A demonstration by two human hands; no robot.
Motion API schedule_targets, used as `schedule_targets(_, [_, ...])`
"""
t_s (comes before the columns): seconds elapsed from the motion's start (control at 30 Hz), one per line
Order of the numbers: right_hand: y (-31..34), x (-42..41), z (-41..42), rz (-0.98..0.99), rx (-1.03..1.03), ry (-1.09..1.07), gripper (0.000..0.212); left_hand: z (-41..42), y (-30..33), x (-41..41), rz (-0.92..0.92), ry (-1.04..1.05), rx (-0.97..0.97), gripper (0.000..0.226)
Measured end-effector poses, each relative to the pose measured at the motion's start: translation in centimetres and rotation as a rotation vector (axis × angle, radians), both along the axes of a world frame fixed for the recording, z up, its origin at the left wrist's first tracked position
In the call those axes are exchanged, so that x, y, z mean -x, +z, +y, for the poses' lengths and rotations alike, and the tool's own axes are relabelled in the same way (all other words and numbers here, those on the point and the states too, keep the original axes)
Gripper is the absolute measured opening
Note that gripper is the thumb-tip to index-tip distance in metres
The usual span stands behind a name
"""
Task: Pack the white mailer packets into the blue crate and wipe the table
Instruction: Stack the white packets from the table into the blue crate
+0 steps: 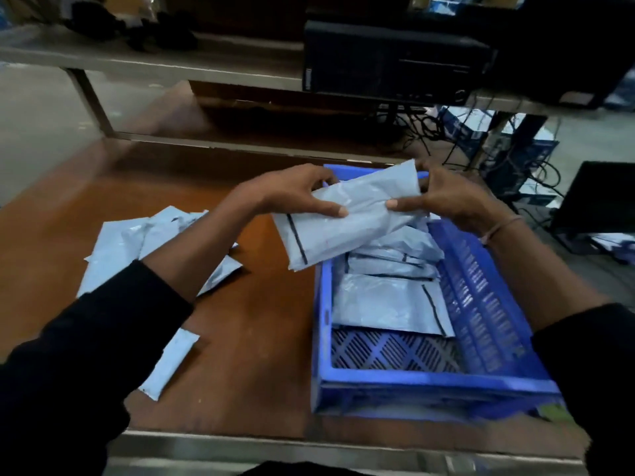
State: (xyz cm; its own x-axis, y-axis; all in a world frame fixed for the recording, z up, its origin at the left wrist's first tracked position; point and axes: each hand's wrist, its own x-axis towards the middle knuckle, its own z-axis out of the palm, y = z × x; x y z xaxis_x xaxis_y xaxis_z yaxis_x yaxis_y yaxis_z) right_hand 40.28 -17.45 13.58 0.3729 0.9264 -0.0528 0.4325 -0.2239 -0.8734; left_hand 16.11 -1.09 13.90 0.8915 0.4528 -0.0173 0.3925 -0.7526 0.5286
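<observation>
A white mailer packet (347, 221) with a black stripe hangs over the far left corner of the blue crate (426, 379). My left hand (292, 194) grips its left side, thumb on top. My right hand (443, 197) grips its right end. Several packets (385, 300) lie inside the crate, stacked toward the far end. More packets (137, 242) lie in a loose heap on the brown table (261, 338) to the left, partly hidden by my left forearm. One single packet (170, 364) lies nearer the front edge.
A grey shelf frame (103, 60) runs behind the table, carrying a black computer case (395, 60). Cables and blue boxes (508, 149) crowd the floor at the right. The table's metal front edge (309, 448) is close to me.
</observation>
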Motion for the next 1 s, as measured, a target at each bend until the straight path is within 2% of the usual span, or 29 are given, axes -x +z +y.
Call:
schedule_targets(0.13, [-0.5,-3.1,-4.8,-0.224,0.171,-0.173,0.088,-3.2,-0.6,-5.0,0.096,-0.016,-0.112,0.069])
schedule_targets(0.2, [-1.8,-4.2,-6.2,-0.343,0.307,-0.163,0.083,-4.8,-1.5,-7.3,0.211,-0.061,-0.156,0.067])
schedule_targets(0.33, [-4.9,-3.2,-7.1,-0.402,0.651,-0.091,0.052,-7.2,-4.9,-10.6,0.5,-0.143,-0.23,0.065])
schedule_targets(0.43, [-7.5,-1.8,-6.8,-0.527,0.752,-0.058,0.054,-8.4,-7.7,-11.2,0.542,-0.143,-0.305,0.06])
schedule_targets(0.63, [-11.4,-1.7,-5.5,-0.536,0.772,-0.107,0.087,-10.4,-9.2,-9.8,0.478,-0.165,-0.608,0.043])
schedule_targets(0.7, [-12.2,-1.6,-5.7,-0.606,0.76,-0.143,0.096,-11.3,-9.4,-9.7,0.46,-0.235,-0.675,0.042])
schedule_targets(0.77, [-12.7,-1.3,-6.2,-0.758,0.683,-0.179,0.099,-11.9,-9.7,-9.7,0.502,-0.295,-0.663,0.047])
schedule_targets(0.87, [-12.8,-0.9,-7.0,-1.029,0.489,-0.166,0.088,-11.9,-10.2,-9.8,0.545,-0.304,-0.597,0.055])
schedule_targets(0.93, [-13.1,-0.8,-6.7,-1.084,0.404,-0.02,0.069,-11.5,-10.4,-10.0,0.541,-0.296,-0.513,0.058])
schedule_targets(1.0, [-13.8,-1.0,-6.3,-1.061,0.415,0.098,0.052,-11.3,-10.5,-10.4,0.55,-0.299,-0.467,0.06])
